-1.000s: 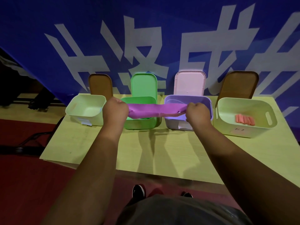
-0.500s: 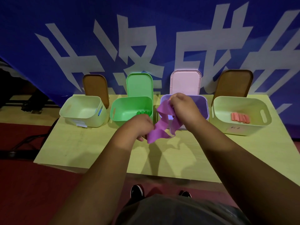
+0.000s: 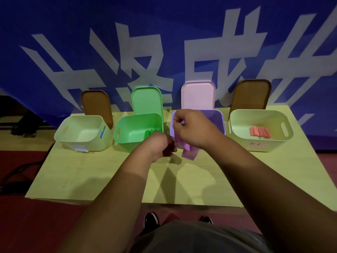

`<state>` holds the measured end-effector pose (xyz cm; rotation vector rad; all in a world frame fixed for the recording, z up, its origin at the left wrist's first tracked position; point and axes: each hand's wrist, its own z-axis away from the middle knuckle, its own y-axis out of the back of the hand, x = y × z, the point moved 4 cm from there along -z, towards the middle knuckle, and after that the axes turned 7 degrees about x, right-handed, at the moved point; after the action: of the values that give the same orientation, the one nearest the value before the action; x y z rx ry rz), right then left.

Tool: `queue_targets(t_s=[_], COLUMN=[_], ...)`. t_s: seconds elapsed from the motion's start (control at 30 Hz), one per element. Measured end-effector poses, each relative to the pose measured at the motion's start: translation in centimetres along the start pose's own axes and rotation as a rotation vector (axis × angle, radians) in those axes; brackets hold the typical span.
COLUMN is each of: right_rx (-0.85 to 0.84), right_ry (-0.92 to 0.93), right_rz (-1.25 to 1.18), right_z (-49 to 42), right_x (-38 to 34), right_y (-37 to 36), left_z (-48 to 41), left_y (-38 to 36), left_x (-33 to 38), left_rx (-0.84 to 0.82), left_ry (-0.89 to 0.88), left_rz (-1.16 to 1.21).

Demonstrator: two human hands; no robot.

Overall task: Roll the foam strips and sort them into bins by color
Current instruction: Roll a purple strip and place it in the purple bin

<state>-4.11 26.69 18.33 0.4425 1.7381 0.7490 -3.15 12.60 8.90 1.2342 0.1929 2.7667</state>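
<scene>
Two forearms of mine reach over the yellow surface (image 3: 91,170) toward 12 o'clock. My left hand (image 3: 160,147) is nearer and lower, its fingers (image 3: 170,148) curled tight at the 9 o'clock edge of the purple foam strip (image 3: 188,152); whether they pinch it I cannot tell. That strip hangs crumpled just above the surface. My right hand (image 3: 193,128), higher, grips its upper part with curled fingers, in front of the purple bin (image 3: 218,121). Green rolls (image 3: 151,133) lie in the green bin (image 3: 127,125) at 11 o'clock.
</scene>
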Motion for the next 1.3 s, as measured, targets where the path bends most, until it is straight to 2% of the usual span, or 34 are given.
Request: queue_targets(t_s=[0.3,0.43,0.6,0.73,0.93,1.03,1.23,1.3], right_rx=[-0.013,0.0,0.008,0.023,0.033,0.002,-0.255,-0.324], right_ry=[0.04,0.077,0.037,0.025,-0.02,-0.039,-0.096,-0.108], right_rz=[0.084,0.088,0.11,0.113,0.103,0.065,0.055,0.045], right_z=[0.0,-0.1,-0.6,-0.8,-0.9,-0.7,-0.2,-0.1], right_x=[0.4,0.9,1.6,2.0,2.7,2.8,3.5,3.7], right_y=[1.1,1.6,2.2,2.5,2.6,2.7,2.7,2.9], left_z=[-0.7,-0.6,-0.8,-0.7,-1.7,-2.6,-4.1,-4.0], left_y=[-2.8,-3.5,-3.8,-4.3,-4.2,-4.0,-2.8,-2.4], left_x=[0.6,0.6,0.3,0.0,-0.1,-0.2,1.3,2.4], left_rx=[-0.353,-0.351,-0.388,-0.432,-0.406,-0.309,-0.092,-0.077], left_ry=[0.141,0.171,0.208,0.27,0.261,0.272,0.211,0.148], left_rz=[0.184,0.093,-0.022,0.015,0.049,0.083,0.356,0.394])
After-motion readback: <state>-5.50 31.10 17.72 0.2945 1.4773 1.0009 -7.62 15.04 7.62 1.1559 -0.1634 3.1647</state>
